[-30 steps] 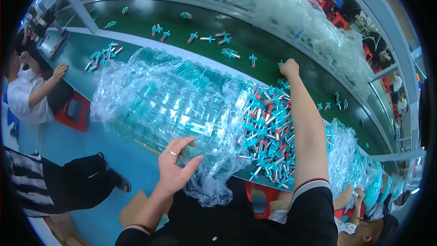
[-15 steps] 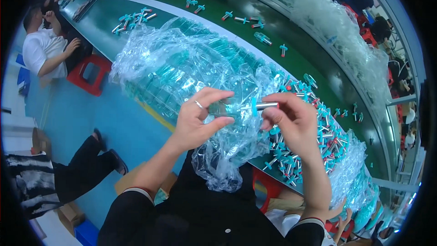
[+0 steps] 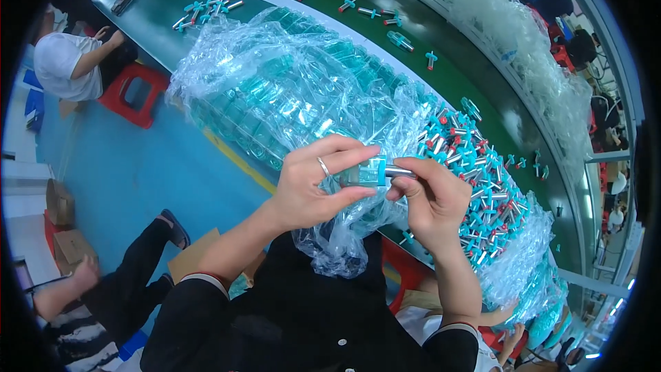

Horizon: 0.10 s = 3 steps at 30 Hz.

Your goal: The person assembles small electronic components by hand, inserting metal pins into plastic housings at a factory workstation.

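My left hand (image 3: 310, 182) pinches a clear, greenish plastic cup (image 3: 357, 175) between thumb and fingers, lying sideways with its mouth to the right. My right hand (image 3: 442, 200) is closed on a silver metal shaft (image 3: 399, 171) with a teal cross-shaped collar. The collar sits at the cup's mouth; how deep the shaft goes inside is hard to tell. Under and beyond my hands, a crinkled clear plastic bag (image 3: 234, 62) covers rows of similar clear cups (image 3: 255, 124). To the right is a heap of teal-collared metal shafts with red ends (image 3: 489, 200).
Past the bench runs a green conveyor belt (image 3: 475, 86) with scattered shaft parts. A heap of translucent plastic (image 3: 482, 21) lies beyond it. Red stools (image 3: 134, 96) stand nearby. A seated person (image 3: 69, 62) is at far left; other people are at lower left and lower right.
My hands have come together: the shaft's collar, apart from the cup before, now meets its mouth. At lower left another person's arm has come into view.
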Tool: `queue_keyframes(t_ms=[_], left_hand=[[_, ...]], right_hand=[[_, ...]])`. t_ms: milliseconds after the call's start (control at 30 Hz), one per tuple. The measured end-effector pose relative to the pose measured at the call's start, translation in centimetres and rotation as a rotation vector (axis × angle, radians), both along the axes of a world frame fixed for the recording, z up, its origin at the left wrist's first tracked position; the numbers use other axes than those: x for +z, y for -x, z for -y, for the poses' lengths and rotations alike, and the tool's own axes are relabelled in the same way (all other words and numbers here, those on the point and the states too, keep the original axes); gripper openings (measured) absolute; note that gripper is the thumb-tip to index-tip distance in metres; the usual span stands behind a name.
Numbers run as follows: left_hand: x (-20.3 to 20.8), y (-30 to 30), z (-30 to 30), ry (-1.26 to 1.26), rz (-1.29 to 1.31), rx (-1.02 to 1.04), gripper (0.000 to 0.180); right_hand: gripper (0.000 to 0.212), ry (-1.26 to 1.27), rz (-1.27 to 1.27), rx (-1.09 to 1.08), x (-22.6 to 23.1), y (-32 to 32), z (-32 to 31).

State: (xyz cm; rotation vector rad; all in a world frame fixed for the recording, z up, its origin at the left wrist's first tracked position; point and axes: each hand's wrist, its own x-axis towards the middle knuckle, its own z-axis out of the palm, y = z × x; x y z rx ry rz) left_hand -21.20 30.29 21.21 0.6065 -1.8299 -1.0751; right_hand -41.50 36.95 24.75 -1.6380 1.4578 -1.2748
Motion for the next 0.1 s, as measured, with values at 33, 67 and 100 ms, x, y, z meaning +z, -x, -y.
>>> queue_keyframes(t_ms=[33, 67, 100], left_hand=[[0.1, 0.02, -0.09, -0.003, -0.008, -0.009, 0.05], [0.17, 0.01, -0.17, -0.007, -0.015, -0.018, 0.051], [0.28, 0.02, -0.22, -0.013, -0.004, -0.033, 0.051]], right_hand=[[0.013, 0.008, 0.004, -0.007, -0.1, -0.11, -0.16], [0.013, 0.016, -0.007, 0.012, -0.19, -0.07, -0.24], [0.013, 0.024, -0.021, 0.028, -0.19, 0.15, -0.4]])
